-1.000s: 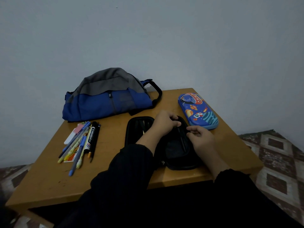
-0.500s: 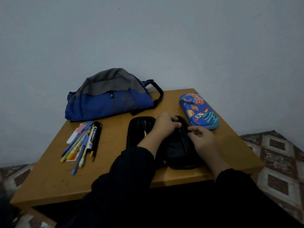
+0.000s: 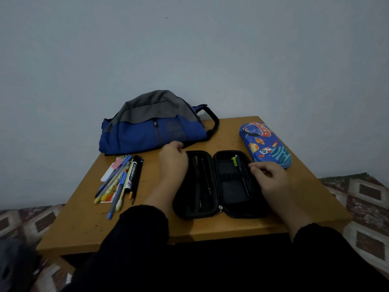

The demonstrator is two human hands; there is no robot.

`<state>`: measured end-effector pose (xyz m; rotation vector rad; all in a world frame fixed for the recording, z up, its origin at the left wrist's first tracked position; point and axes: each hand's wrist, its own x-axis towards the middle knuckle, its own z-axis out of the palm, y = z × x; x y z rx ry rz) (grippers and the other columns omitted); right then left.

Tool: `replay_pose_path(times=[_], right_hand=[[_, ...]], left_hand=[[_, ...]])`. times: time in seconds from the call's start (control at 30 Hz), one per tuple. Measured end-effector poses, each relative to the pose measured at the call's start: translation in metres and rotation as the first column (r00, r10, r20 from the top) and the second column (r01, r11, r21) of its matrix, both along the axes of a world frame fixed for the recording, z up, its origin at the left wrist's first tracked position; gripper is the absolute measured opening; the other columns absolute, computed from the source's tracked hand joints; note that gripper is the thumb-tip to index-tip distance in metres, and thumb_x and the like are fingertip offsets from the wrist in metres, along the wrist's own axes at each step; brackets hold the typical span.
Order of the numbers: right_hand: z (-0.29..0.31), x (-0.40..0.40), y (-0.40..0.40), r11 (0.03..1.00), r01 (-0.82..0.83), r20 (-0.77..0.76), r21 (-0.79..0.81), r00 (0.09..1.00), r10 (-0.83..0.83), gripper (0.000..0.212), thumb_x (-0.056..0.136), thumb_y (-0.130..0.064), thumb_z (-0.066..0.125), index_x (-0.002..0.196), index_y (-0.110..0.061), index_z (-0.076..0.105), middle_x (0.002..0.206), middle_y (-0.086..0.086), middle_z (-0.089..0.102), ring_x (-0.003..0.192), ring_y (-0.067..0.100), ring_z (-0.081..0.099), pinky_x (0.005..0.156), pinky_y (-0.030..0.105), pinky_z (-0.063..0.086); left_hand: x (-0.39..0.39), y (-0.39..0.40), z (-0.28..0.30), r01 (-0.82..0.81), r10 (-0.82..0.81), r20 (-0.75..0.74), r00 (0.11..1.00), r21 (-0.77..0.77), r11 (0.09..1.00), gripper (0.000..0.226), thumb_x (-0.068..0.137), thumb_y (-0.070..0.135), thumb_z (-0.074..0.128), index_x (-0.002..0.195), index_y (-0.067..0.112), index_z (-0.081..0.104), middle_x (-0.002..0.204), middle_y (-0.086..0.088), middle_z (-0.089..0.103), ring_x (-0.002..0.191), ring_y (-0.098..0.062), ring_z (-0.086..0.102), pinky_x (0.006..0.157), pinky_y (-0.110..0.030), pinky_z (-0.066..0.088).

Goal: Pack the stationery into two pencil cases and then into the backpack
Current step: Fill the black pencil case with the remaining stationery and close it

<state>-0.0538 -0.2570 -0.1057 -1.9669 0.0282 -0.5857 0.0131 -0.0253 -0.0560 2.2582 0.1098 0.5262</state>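
The black pencil case [image 3: 219, 184] is held spread flat, its edges pinched by left hand [image 3: 172, 163] and right hand [image 3: 271, 178].

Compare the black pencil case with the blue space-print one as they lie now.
The black pencil case lies open flat, both halves showing pens inside; the blue space-print case lies closed. The black one is plain and dark; the blue one carries rockets and planets. The left hand and right hand hold the black case's outer edges; nothing touches the blue one. Both rest on the wooden table.
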Motion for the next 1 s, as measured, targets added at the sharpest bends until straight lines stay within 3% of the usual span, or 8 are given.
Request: replay_pose_path(times=[0.13, 0.27, 0.37, 0.53, 0.63, 0.73, 0.87, 1.0], right_hand=[[0.020, 0.005, 0.021, 0.959, -0.042, -0.046, -0.282, 0.999, 0.030, 0.010, 0.089, -0.028, 0.063, 0.093, -0.032, 0.072, 0.093, -0.018, 0.063, 0.102, 0.012, 0.054, 0.090, 0.036, 0.047], [0.041, -0.001, 0.058, 0.901, -0.117, -0.117, -0.418, 0.990, 0.074, 0.015, 0.091, -0.038, 0.059, 0.091, -0.031, 0.072, 0.096, -0.013, 0.062, 0.104, 0.009, 0.046, 0.094, 0.034, 0.038], [0.041, -0.003, 0.084, 0.864, -0.145, -0.193, -0.482, 0.980, 0.057, 0.023, 0.089, -0.050, 0.057, 0.088, -0.031, 0.070, 0.090, -0.014, 0.059, 0.101, 0.010, 0.049, 0.094, 0.035, 0.038], [0.033, 0.000, 0.111, 0.832, -0.127, -0.314, -0.539, 0.948, -0.059, 0.038, 0.082, -0.068, 0.053, 0.088, -0.032, 0.064, 0.099, -0.009, 0.057, 0.106, 0.015, 0.050, 0.095, 0.037, 0.035], [0.029, -0.001, 0.117, 0.844, -0.088, -0.317, -0.529, 0.943, -0.101, 0.034, 0.083, -0.064, 0.054, 0.085, -0.031, 0.061, 0.099, -0.007, 0.055, 0.107, 0.017, 0.050, 0.096, 0.038, 0.035], [0.025, -0.001, 0.117, 0.860, -0.089, -0.297, -0.502, 0.952, -0.076, 0.024, 0.086, -0.053, 0.055, 0.080, -0.030, 0.061, 0.091, -0.009, 0.052, 0.102, 0.016, 0.051, 0.095, 0.038, 0.038], [0.019, 0.003, 0.109, 0.945, -0.148, -0.348, -0.292, 0.937, 0.040, 0.022, 0.086, -0.038, 0.060, 0.067, -0.027, 0.058, 0.084, -0.009, 0.051, 0.098, 0.018, 0.053, 0.089, 0.039, 0.046], [0.017, 0.004, 0.105, 0.975, -0.171, -0.370, -0.141, 0.923, 0.109, 0.029, 0.086, -0.033, 0.064, 0.061, -0.021, 0.056, 0.085, 0.001, 0.057, 0.092, 0.012, 0.055, 0.086, 0.028, 0.042]], left_hand=[[-0.002, 0.047, -0.008, -0.176, 0.209, -0.064, 0.976, 0.336, 0.925, 0.030, 0.087, -0.002, 0.046, 0.112, 0.000, 0.061, 0.115, -0.021, 0.055, 0.108, -0.036, 0.049, 0.087, -0.042, 0.044], [-0.010, 0.069, -0.015, -0.165, 0.363, -0.244, 0.899, 0.580, 0.798, 0.029, 0.091, 0.003, 0.050, 0.120, 0.003, 0.054, 0.127, -0.019, 0.046, 0.121, -0.033, 0.040, 0.096, -0.041, 0.043], [-0.016, 0.075, -0.020, -0.135, 0.433, -0.281, 0.857, 0.687, 0.714, 0.037, 0.092, 0.011, 0.054, 0.129, 0.007, 0.052, 0.129, -0.017, 0.044, 0.121, -0.030, 0.039, 0.096, -0.037, 0.043], [-0.022, 0.075, -0.026, -0.127, 0.429, -0.273, 0.861, 0.702, 0.701, 0.033, 0.093, 0.014, 0.053, 0.125, 0.007, 0.056, 0.132, -0.018, 0.043, 0.125, -0.032, 0.037, 0.100, -0.040, 0.042], [-0.024, 0.071, -0.022, -0.086, 0.429, -0.325, 0.843, 0.705, 0.704, 0.032, 0.093, 0.015, 0.054, 0.125, 0.009, 0.054, 0.133, -0.017, 0.045, 0.125, -0.030, 0.041, 0.102, -0.040, 0.040], [-0.024, 0.070, -0.019, -0.056, 0.402, -0.405, 0.821, 0.644, 0.763, 0.030, 0.093, 0.012, 0.054, 0.123, 0.009, 0.053, 0.126, -0.015, 0.052, 0.118, -0.027, 0.050, 0.097, -0.038, 0.044], [-0.026, 0.070, -0.013, -0.048, 0.363, -0.465, 0.808, 0.562, 0.826, 0.030, 0.093, 0.009, 0.053, 0.123, 0.007, 0.053, 0.121, -0.014, 0.055, 0.111, -0.026, 0.056, 0.087, -0.035, 0.048], [-0.024, 0.070, 0.001, 0.031, 0.338, -0.619, 0.709, 0.506, 0.862, 0.035, 0.092, 0.011, 0.057, 0.126, 0.004, 0.050, 0.125, -0.016, 0.054, 0.115, -0.027, 0.056, 0.094, -0.036, 0.047]])
